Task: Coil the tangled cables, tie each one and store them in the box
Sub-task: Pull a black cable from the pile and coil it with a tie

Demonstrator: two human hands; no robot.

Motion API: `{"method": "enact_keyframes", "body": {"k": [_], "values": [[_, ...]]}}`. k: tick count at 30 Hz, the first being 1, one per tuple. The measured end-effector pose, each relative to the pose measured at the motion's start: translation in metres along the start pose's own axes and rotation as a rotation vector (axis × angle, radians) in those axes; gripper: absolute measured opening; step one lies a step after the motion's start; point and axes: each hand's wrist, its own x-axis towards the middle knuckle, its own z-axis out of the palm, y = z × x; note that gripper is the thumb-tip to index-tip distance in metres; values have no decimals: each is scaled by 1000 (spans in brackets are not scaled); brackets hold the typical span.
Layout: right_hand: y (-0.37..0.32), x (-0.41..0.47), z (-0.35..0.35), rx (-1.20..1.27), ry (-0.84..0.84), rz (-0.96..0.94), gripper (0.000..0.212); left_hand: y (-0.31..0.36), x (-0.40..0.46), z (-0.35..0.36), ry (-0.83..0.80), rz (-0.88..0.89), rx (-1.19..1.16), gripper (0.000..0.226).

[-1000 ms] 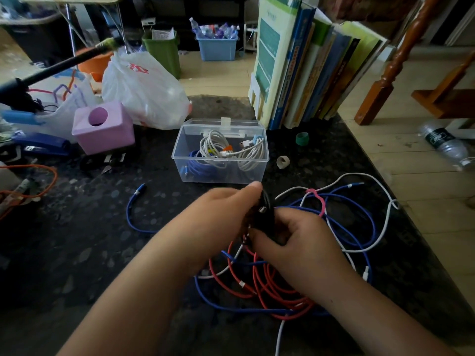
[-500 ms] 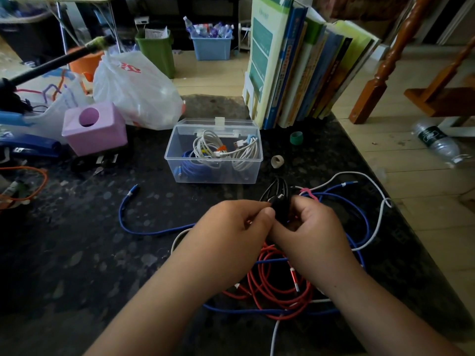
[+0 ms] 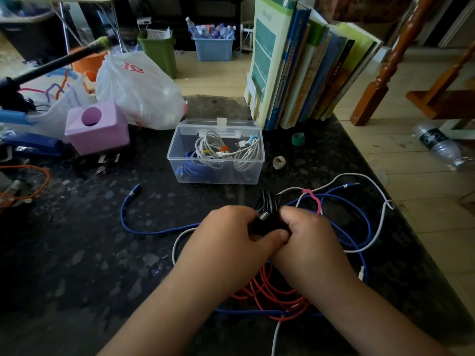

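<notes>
A coiled black cable (image 3: 268, 204) sticks up between my hands, with a silver plug at its front. My left hand (image 3: 231, 237) and my right hand (image 3: 305, 235) both grip this coil, thumbs meeting in front of it. Under and around my hands lies a tangle: a red cable (image 3: 272, 294), a blue cable (image 3: 154, 229) running left, and a white cable (image 3: 380, 222) looping right with a pink tie (image 3: 312, 197) on it. The clear plastic box (image 3: 180, 160) stands open behind, holding coiled white cables and a blue one.
A green tie ring (image 3: 298, 139) and a beige ring (image 3: 279, 162) lie right of the box. Leaning books (image 3: 303, 68) stand behind. A pink block (image 3: 97, 127) and a white plastic bag (image 3: 136, 88) sit at left. The table edge (image 3: 365, 155) runs along the right.
Both hands have shifted up and away from me with the black coil, nearer the box. The red cable now shows below my wrists.
</notes>
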Motion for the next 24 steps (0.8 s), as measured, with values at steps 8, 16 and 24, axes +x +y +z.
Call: {"method": "enact_keyframes", "body": {"k": [8, 16, 24], "values": [[3, 3, -3, 102, -157, -76, 11, -2, 4, 3, 43, -2, 144, 26], [4, 9, -16, 180, -266, -110, 26, -10, 8, -5, -29, -42, 21, 24], [6, 14, -25, 220, -284, -28, 20, -16, 13, -19, -170, -45, -141, 25]]}}
